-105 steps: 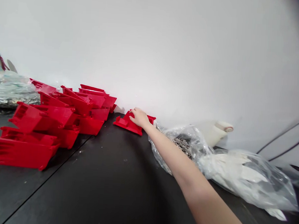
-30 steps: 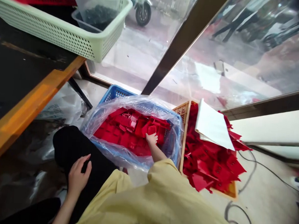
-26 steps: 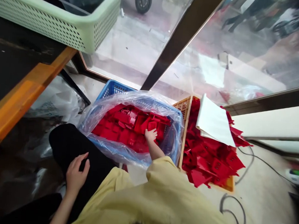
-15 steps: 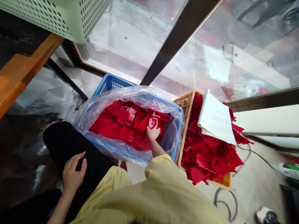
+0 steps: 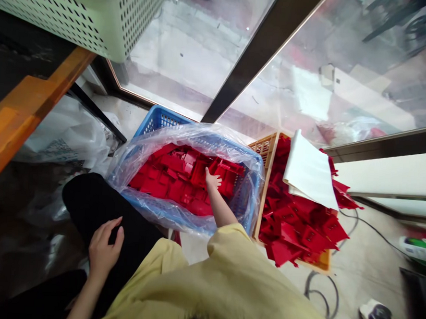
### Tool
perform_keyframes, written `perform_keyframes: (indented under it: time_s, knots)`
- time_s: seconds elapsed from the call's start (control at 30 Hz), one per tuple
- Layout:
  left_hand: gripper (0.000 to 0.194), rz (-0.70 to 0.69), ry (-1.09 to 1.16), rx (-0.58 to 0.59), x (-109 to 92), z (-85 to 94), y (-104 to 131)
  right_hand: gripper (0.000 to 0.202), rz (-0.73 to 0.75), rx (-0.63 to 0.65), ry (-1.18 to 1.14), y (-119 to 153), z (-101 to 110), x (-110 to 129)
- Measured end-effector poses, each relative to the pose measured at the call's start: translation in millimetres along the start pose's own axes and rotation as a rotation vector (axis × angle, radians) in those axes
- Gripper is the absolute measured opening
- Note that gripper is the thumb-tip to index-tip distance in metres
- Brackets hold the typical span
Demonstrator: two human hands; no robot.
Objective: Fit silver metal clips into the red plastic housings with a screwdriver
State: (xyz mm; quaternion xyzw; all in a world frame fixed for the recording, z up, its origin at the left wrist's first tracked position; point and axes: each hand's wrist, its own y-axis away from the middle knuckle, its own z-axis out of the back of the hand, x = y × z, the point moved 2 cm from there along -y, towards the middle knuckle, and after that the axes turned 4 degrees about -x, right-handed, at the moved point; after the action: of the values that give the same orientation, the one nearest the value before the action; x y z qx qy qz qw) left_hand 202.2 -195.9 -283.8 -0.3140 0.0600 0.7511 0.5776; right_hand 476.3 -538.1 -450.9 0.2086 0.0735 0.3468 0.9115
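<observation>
My right hand (image 5: 212,180) reaches over the blue basket (image 5: 187,220), its fingers spread and nothing held in them. Just beneath it lie red plastic parts (image 5: 168,176), packed in rows inside a clear plastic bag (image 5: 122,171) that lines the basket. Whether the fingertips touch the parts I cannot tell. On my thigh rests my left hand (image 5: 106,244), fingers loosely apart and holding nothing.
To the right, an orange crate (image 5: 265,191) is heaped with more red parts (image 5: 303,223), a white booklet (image 5: 311,170) on top. A green basket (image 5: 99,18) stands on the orange-edged table (image 5: 32,102) at left. Glass panels rise behind. A cable (image 5: 322,286) lies on the floor.
My right hand has let go of a red part, which now lies among the others in the bag, and its fingers have spread. My left hand has stayed on the thigh.
</observation>
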Motion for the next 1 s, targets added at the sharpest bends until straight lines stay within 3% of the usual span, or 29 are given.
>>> perform_keyframes:
  time_s: [0.1,0.2,0.47,0.67,1.0]
  knots:
    - [0.022,-0.005,0.005,-0.004,1,0.0,0,0.041,0.002,0.006,-0.024,4,-2,15]
    - [0.022,-0.012,0.004,-0.011,1,0.3,1,0.04,0.002,-0.011,-0.049,9,-3,14]
    - [0.023,-0.013,0.004,-0.013,3,-1.0,2,0.034,0.047,-0.012,-0.082,1,9,-39]
    - [0.023,-0.022,0.013,-0.022,5,1.0,4,0.035,0.13,0.011,-0.099,-4,13,-51]
    - [0.023,-0.033,0.047,-0.028,5,1.7,5,0.035,0.275,0.002,-0.18,46,15,-84]
